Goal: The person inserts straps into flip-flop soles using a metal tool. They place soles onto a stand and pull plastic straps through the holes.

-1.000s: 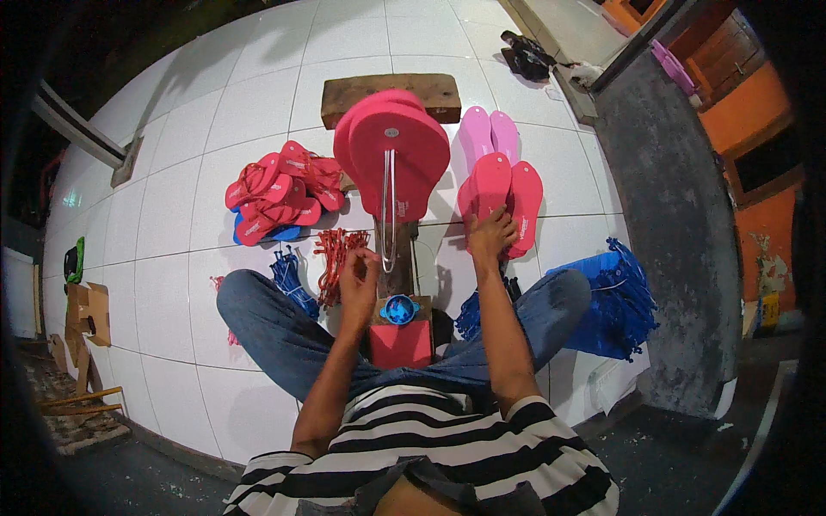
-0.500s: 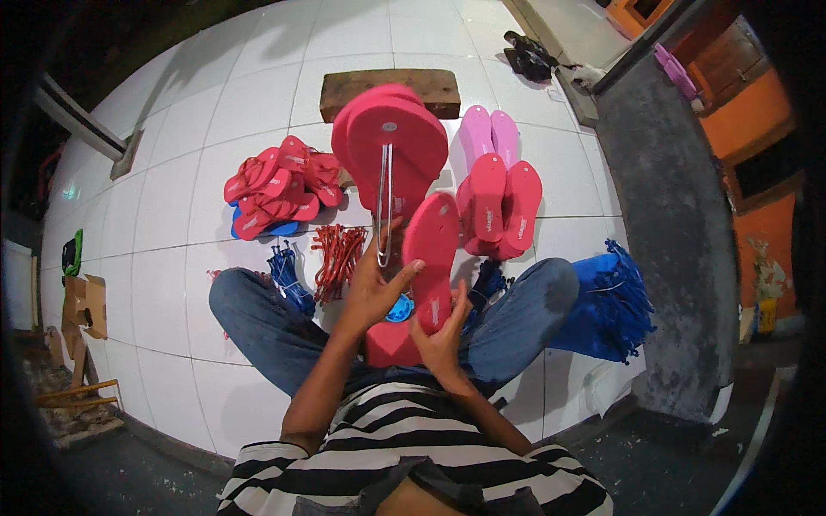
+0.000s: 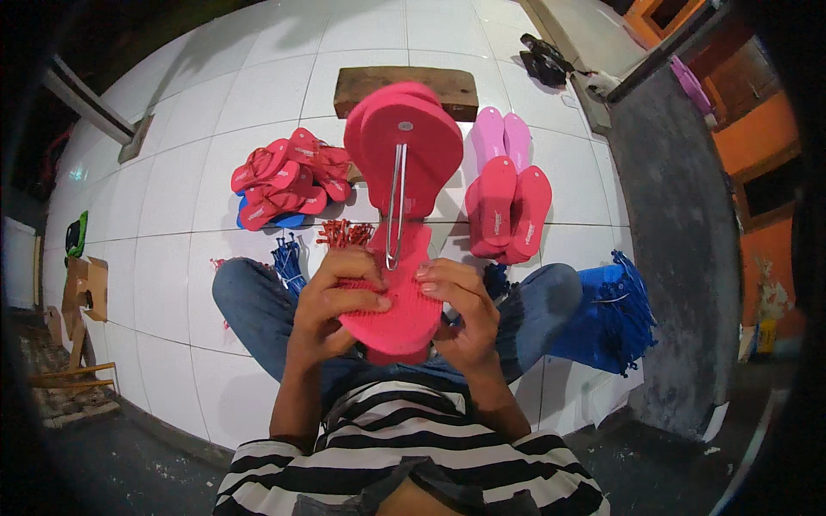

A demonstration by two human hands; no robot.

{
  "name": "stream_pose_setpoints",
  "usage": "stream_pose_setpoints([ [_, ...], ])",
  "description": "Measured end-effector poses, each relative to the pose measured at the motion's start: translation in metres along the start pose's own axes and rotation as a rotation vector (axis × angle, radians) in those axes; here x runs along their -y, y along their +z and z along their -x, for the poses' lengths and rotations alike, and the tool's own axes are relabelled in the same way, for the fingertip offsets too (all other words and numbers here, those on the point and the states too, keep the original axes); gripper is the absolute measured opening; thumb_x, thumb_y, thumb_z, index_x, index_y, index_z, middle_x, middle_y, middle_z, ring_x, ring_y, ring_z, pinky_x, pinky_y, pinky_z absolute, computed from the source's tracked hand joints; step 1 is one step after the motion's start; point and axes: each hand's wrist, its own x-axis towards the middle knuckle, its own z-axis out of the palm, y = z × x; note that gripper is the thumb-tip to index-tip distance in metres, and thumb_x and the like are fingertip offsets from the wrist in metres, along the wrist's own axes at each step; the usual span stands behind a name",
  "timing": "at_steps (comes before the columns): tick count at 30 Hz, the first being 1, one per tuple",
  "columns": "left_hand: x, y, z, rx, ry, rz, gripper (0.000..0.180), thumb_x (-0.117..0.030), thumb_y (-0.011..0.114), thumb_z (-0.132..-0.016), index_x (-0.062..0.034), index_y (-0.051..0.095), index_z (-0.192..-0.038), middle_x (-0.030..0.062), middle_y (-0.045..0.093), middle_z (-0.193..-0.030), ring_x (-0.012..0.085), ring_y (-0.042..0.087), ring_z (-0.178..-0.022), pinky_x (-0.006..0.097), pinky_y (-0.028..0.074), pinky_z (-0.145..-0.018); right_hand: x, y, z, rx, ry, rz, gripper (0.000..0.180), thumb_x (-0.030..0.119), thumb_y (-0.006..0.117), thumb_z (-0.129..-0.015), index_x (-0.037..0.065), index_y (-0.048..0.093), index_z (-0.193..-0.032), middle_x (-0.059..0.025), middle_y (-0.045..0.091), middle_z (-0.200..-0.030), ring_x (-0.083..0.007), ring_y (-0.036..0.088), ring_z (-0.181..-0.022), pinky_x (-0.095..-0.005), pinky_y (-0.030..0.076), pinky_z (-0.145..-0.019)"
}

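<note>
While a red sandal sole (image 3: 396, 327) is held out over the lap, its textured face is turned up and its broad rounded end is pointed at the wearer. Clock positions are taken from this sole, 12 being straight ahead. At 9, its edge is grasped by the left hand (image 3: 334, 297), thumb laid on the upper face. At 3, the opposite edge is likewise gripped by the right hand (image 3: 469, 303). The far end is overlapped by a looped metal rod (image 3: 395, 206); whether the two are touching cannot be told.

Bundled blue straps (image 3: 288, 267) are seen at 10, just beyond the left knee (image 3: 249, 310); a larger blue strap bundle (image 3: 624, 314) is laid out at 3, past the right knee (image 3: 551, 301). Red straps (image 3: 344, 232) are gathered at 11, partly hidden by the left hand.

Farther out, a red sole stack (image 3: 409, 159) is set at 12, behind the rod. Loose red soles (image 3: 508, 206) are grouped between 1 and 2. Strapped red sandals (image 3: 292, 176) are heaped near 11, with blue showing beneath.

Beyond these, pink soles (image 3: 503, 138) are placed at 1, and a wooden block (image 3: 460, 90) is seen at 12, on white floor tiles (image 3: 361, 30).
</note>
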Motion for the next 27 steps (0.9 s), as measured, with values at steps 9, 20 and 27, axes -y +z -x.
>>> stream_pose_setpoints([
  [9,0.012,0.006,-0.020,-0.202,0.195,0.068,0.027,-0.009,0.074,-0.068,-0.0087,0.062,-0.092,0.0102,0.059,-0.089,0.0263,0.059,-0.081,0.038,0.046,-0.074,0.010,0.003,-0.024,-0.049,-0.105,0.080,0.038,0.004,0.075,-0.071,0.005,0.060,-0.106,-0.0120,0.065,-0.104,-0.0313,0.064,-0.098,-0.0393,0.053,-0.085],
  [20,0.006,0.009,-0.027,-0.221,0.047,0.024,0.030,-0.009,0.073,-0.072,-0.0068,0.060,-0.099,0.0113,0.057,-0.090,0.0241,0.058,-0.079,0.035,0.045,-0.073,0.012,0.004,-0.029,-0.034,0.045,0.085,0.038,0.002,0.072,-0.075,0.001,0.058,-0.111,-0.0145,0.063,-0.104,-0.0318,0.063,-0.097,-0.0391,0.052,-0.085],
  [27,-0.024,0.009,-0.042,-0.274,-0.397,0.061,0.034,-0.010,0.076,-0.075,-0.0024,0.057,-0.102,0.0193,0.051,-0.117,0.0216,0.052,-0.098,0.033,0.044,-0.081,0.037,0.001,-0.042,-0.018,0.291,0.245,0.041,0.005,0.073,-0.079,0.000,0.057,-0.117,-0.0143,0.055,-0.107,-0.0270,0.058,-0.093,-0.0334,0.048,-0.078],
])
